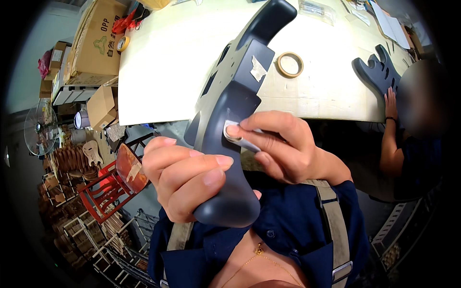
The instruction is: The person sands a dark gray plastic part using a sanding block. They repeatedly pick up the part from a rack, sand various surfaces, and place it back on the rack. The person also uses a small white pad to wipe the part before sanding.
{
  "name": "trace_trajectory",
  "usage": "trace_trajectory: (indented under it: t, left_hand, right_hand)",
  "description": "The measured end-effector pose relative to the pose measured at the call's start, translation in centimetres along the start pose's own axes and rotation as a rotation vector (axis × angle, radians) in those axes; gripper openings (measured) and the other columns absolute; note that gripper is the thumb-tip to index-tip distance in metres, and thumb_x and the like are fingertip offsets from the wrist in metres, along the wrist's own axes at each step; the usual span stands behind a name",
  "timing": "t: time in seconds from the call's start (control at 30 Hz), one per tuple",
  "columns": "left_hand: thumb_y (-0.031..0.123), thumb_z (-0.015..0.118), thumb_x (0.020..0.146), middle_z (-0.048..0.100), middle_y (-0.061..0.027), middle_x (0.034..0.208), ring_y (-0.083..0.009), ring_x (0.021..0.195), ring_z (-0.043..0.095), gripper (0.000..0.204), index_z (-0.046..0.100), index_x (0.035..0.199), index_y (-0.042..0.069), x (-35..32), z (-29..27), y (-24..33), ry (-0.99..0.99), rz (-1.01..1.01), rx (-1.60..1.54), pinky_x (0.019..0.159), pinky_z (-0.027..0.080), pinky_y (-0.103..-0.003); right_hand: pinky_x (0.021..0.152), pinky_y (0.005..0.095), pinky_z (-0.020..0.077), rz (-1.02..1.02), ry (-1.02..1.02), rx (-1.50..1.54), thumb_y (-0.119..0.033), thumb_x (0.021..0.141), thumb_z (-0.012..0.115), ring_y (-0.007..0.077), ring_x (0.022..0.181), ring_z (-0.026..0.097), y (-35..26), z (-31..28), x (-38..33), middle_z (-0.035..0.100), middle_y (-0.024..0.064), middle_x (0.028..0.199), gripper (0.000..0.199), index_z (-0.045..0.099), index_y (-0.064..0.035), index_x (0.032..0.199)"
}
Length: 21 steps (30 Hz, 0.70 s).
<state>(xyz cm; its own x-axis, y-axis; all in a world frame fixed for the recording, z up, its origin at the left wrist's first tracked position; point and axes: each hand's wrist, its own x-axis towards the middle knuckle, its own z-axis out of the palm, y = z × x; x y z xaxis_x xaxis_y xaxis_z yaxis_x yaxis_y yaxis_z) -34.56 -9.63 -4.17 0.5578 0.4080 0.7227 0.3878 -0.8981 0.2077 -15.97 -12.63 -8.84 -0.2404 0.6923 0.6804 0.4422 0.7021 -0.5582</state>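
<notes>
A dark grey electric guitar body [223, 108] is held up edge-on in front of my chest, tilted, with its far end above the table. My left hand [185, 177] wraps round its near, rounded end, fingers over the side. A folded piece of sandpaper [248, 144] is pinched between the fingers and thumb of my right hand [288, 144] and touches the body's curved edge. Farther up, a torn strip of pale tape [258, 68] sticks to the body. My fingers hide part of the sandpaper.
On the white-covered table [158, 72] lie a masking tape roll [291, 75] and, by a cardboard box [93, 43], another tape roll [123, 43]. At right, a co-worker's hand [390, 102] touches another guitar body [382, 72]. A red chair [103, 192] stands left.
</notes>
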Motion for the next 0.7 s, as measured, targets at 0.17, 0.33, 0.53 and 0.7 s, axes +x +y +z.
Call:
trace_trajectory:
  t: [0.17,0.33,0.53,0.7]
  left_hand:
    - [0.046,0.068,0.066,0.055,0.0010,0.088,-0.0176,0.077,0.042,0.079,0.034,0.128,0.011,0.0,-0.2,0.1,-0.024,-0.011,0.010,0.079,0.033,-0.042]
    - [0.047,0.067,0.068,0.055,0.0010,0.088,-0.0178,0.077,0.041,0.077,0.034,0.129,0.011,-0.1,0.2,0.1,-0.006,-0.008,0.010,0.078,0.033,-0.041]
    - [0.044,0.067,0.069,0.055,0.0006,0.090,-0.0184,0.078,0.041,0.073,0.036,0.125,0.011,0.1,0.3,0.2,0.001,-0.018,0.004,0.079,0.033,-0.042]
    - [0.043,0.068,0.068,0.054,0.0005,0.091,-0.0186,0.078,0.041,0.071,0.036,0.124,0.012,-0.1,0.1,0.7,-0.011,-0.051,-0.008,0.079,0.033,-0.042]
  right_hand:
    - [0.067,0.0296,0.0483,0.037,-0.001,0.010,-0.001,0.074,0.051,0.0238,0.080,0.056,-0.2,-0.1,0.6,0.050,0.0168,0.103,0.036,0.059,0.0094,0.108]
    - [0.068,0.0305,0.0480,0.139,0.009,-0.030,-0.002,0.077,0.050,0.0243,0.079,0.056,-0.8,-0.2,1.0,0.050,0.0170,0.101,0.034,0.059,0.0104,0.107]
    - [0.063,0.0282,0.0477,0.108,-0.035,0.014,0.000,0.078,0.049,0.0220,0.074,0.055,-1.0,-0.6,1.3,0.049,0.0170,0.100,0.033,0.057,0.0099,0.109]
    - [0.066,0.0292,0.0474,0.153,-0.058,0.037,0.000,0.080,0.047,0.0232,0.075,0.054,-1.5,-0.6,1.0,0.048,0.0166,0.099,0.032,0.057,0.0094,0.110]
